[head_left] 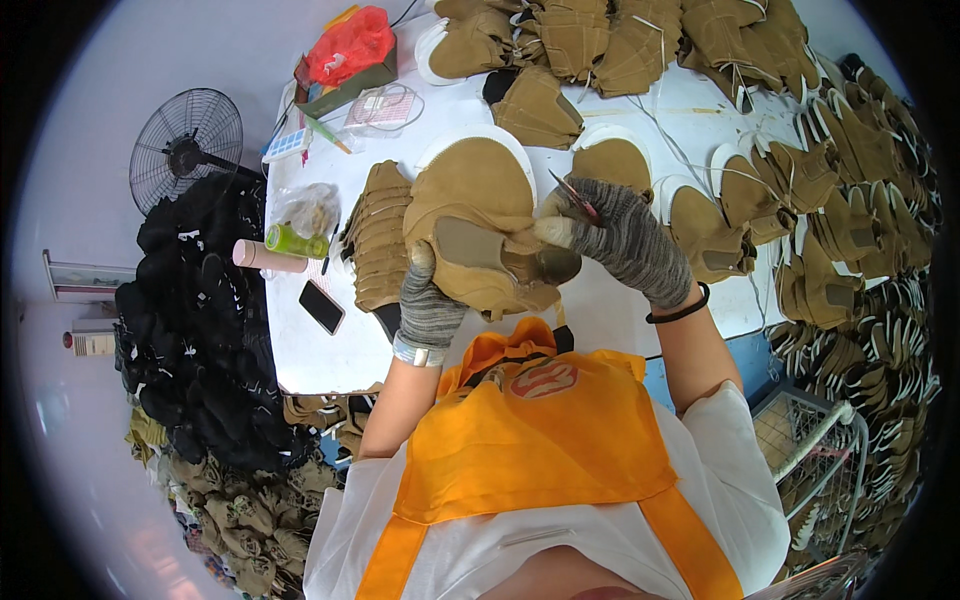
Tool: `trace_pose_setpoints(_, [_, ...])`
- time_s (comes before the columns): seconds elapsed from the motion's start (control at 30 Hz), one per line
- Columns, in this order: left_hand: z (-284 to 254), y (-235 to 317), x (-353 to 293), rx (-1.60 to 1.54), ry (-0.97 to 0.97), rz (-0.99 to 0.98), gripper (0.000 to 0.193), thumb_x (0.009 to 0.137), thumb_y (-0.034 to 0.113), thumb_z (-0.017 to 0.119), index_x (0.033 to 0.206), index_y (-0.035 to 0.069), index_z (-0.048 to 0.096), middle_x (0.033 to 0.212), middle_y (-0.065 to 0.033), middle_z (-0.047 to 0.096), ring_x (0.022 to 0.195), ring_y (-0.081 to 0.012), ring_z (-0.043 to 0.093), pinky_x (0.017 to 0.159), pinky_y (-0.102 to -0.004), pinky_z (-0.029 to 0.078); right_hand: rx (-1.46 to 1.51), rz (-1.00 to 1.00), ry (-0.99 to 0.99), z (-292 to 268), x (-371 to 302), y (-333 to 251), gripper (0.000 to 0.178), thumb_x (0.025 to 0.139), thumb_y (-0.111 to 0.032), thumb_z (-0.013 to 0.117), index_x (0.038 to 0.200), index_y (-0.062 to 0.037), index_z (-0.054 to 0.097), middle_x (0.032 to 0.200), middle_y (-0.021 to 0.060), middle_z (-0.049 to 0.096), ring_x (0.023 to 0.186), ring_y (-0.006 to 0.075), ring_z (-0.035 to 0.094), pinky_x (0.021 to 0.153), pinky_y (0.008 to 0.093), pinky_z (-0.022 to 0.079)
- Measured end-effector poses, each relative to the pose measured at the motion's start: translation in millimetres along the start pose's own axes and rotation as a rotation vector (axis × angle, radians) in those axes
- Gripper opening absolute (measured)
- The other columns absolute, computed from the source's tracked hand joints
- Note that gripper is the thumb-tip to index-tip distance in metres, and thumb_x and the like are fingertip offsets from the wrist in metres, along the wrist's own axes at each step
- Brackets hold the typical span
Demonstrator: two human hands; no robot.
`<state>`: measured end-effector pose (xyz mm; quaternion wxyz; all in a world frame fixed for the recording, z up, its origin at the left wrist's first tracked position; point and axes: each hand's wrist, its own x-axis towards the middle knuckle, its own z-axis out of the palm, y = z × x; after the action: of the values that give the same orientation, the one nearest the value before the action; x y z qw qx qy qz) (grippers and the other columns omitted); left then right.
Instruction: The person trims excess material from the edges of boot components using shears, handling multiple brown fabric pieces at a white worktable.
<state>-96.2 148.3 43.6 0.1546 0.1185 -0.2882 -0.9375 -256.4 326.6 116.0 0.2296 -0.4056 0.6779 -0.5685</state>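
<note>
Head view: gloved left hand (430,308) grips a shoe upper (475,185) above the white table (300,370); the right hand (628,238), clasping a pointed tool (572,190), seems to pinch it. Probably trimming; next calls for steady support. More uppers (628,45) crowd the table; a fan (184,155) is leftward.

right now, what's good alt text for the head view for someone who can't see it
A gloved left hand holds a brown shoe upper over a white table; the gloved right hand grips a small pointed tool. More brown uppers lie beyond.
</note>
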Motion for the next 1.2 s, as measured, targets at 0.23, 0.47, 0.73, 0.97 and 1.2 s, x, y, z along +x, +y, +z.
trace_pose_setpoints(0.23, [-2, -11, 0, -0.131, -0.048, -0.15, 0.08, 0.075, 0.047, 0.068, 0.136, 0.008, 0.032, 0.135, -0.013, 0.042, 0.123, -0.0309, 0.042, 0.103, -0.0469, 0.037, 0.901, 0.572, 0.234, 2, 5, 7, 0.026, 0.078, -0.027, 0.069, 0.093, -0.0069, 0.06, 0.071, 0.0012, 0.055, 0.06, 0.0082, 0.052, 0.054, 0.021, 0.043])
trace_pose_setpoints(0.47, [-7, -14, 4, -0.143, 0.012, -0.195, 0.076, 0.08, 0.05, 0.061, 0.137, 0.011, 0.031, 0.137, -0.0123, 0.039, 0.123, -0.0319, 0.041, 0.102, -0.0493, 0.037, 1.01, 0.538, 0.324, 6, 2, 3, 0.012, 0.082, -0.021, 0.065, 0.082, -0.0108, 0.058, 0.055, -0.0102, 0.038, 0.041, 0.0004, 0.029, 0.036, 0.0166, 0.021])
trace_pose_setpoints(0.73, [15, -1, 4, 0.132, -0.14, -0.05, 0.074, 0.077, 0.03, 0.072, 0.135, 0.004, 0.033, 0.129, -0.0143, 0.046, 0.115, -0.0302, 0.049, 0.096, -0.0452, 0.043, 0.707, 0.447, 0.422, -3, 10, 27, 0.02, 0.082, -0.03, 0.067, 0.089, -0.0118, 0.06, 0.06, -0.0088, 0.045, 0.05, 0.0017, 0.039, 0.045, 0.0178, 0.032])
trace_pose_setpoints(0.97, [22, -9, 1, 0.265, -0.062, 0.017, 0.066, 0.074, 0.017, 0.071, 0.13, 0.001, 0.039, 0.123, -0.0127, 0.05, 0.112, -0.0261, 0.051, 0.093, -0.0401, 0.045, 1.133, 0.649, 0.46, 8, -6, 99, 0.028, 0.085, -0.036, 0.064, 0.097, -0.0135, 0.052, 0.08, 0.0007, 0.057, 0.042, 0.0047, 0.035, 0.036, 0.0195, 0.027])
trace_pose_setpoints(1.2, [9, -4, 0, 0.374, -0.147, -0.062, 0.08, 0.068, 0.033, 0.079, 0.131, 0.004, 0.039, 0.12, -0.0089, 0.053, 0.11, -0.0209, 0.052, 0.091, -0.0334, 0.045, 1.105, 0.417, -0.156, 42, -38, 186, 0.031, 0.091, -0.032, 0.05, 0.114, -0.0115, 0.048, 0.108, 0.0117, 0.057, 0.068, 0.0169, 0.053, 0.057, 0.0267, 0.047])
